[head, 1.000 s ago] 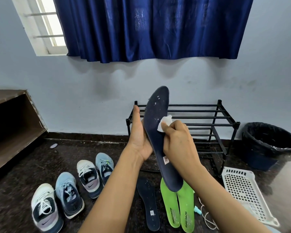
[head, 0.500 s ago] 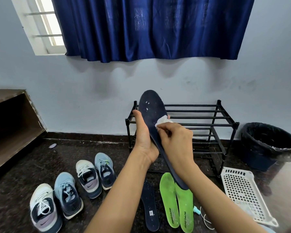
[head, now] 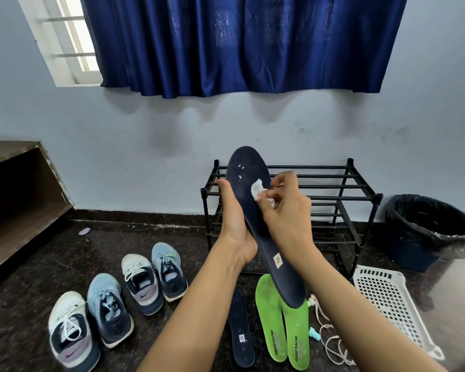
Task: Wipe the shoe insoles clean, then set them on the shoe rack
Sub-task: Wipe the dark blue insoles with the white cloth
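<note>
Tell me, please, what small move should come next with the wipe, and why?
Probably slide the white wipe up toward the toe of the navy insole: white specks sit just above where the right hand presses it, and the left hand holds the insole from behind.

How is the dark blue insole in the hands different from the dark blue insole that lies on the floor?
The held insole stands almost upright, toe up, held by the left hand; the floor insole lies flat on the floor. The right hand presses a white wipe against the held insole; no hand touches the floor insole. Both are dark blue, with pale specks and a small white label near the heel.
</note>
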`<state>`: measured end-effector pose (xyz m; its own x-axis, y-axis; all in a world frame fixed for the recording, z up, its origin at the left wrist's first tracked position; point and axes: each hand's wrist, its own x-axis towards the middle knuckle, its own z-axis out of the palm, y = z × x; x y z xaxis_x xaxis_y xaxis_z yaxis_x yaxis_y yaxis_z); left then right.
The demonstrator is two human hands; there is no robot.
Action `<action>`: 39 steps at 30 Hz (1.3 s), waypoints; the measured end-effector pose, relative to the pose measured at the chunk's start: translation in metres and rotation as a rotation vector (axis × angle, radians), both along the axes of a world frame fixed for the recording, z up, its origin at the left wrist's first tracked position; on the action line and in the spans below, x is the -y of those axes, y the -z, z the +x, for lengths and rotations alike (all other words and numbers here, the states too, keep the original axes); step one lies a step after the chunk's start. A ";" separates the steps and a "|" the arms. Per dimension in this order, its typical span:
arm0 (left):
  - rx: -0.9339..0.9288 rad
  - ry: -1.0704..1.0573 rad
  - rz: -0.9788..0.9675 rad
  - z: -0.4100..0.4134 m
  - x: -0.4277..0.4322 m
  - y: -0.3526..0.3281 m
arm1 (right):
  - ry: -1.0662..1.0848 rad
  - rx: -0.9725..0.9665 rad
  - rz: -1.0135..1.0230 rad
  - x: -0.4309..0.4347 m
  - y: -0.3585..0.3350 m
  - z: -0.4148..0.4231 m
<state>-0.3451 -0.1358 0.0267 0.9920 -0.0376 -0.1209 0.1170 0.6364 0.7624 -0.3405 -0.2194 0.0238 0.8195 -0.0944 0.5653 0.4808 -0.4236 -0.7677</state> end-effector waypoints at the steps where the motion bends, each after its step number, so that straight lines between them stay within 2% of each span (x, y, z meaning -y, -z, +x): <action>1: 0.000 0.004 -0.001 0.000 0.001 0.001 | 0.020 0.015 -0.005 0.000 -0.001 0.001; 6: -0.025 0.003 0.003 0.000 -0.005 0.002 | -0.065 -0.087 -0.025 -0.003 0.010 -0.006; 11: -0.031 0.019 0.006 -0.002 0.001 0.005 | 0.041 0.079 -0.188 0.000 0.002 0.006; 15: -0.059 0.010 0.015 -0.001 -0.004 0.006 | -0.055 -0.016 -0.073 -0.004 0.007 -0.003; 17: -0.061 0.006 0.019 0.000 -0.006 0.005 | -0.089 -0.008 -0.163 -0.002 0.009 -0.005; 19: -0.053 -0.001 0.032 0.000 -0.002 0.005 | 0.009 0.063 -0.305 0.002 0.007 0.003; 20: -0.056 0.006 0.032 -0.001 0.001 0.006 | 0.063 0.082 -0.314 0.003 0.005 0.007; 23: -0.064 0.016 0.037 -0.001 -0.001 0.006 | 0.004 0.044 -0.123 0.000 0.001 0.003; 25: -0.069 0.007 0.022 0.000 -0.006 0.005 | -0.080 -0.005 -0.087 -0.003 0.005 -0.005; 27: -0.056 -0.003 0.017 0.002 -0.008 0.005 | -0.065 0.019 -0.244 -0.001 0.010 -0.007; 29: -0.038 0.004 0.037 0.001 -0.004 0.006 | 0.067 0.045 -0.368 0.003 0.009 0.002; 32: -0.043 0.019 0.044 0.001 0.000 0.006 | 0.117 0.050 -0.190 0.004 0.008 0.011; 35: -0.033 -0.015 0.037 0.005 -0.005 0.006 | -0.025 -0.023 -0.061 -0.003 0.013 0.005; 37: -0.036 -0.035 0.013 0.007 -0.008 0.006 | -0.031 0.009 -0.168 -0.004 0.016 0.001; 39: -0.026 -0.020 0.022 0.005 -0.006 0.006 | 0.112 0.094 -0.346 0.002 0.013 0.006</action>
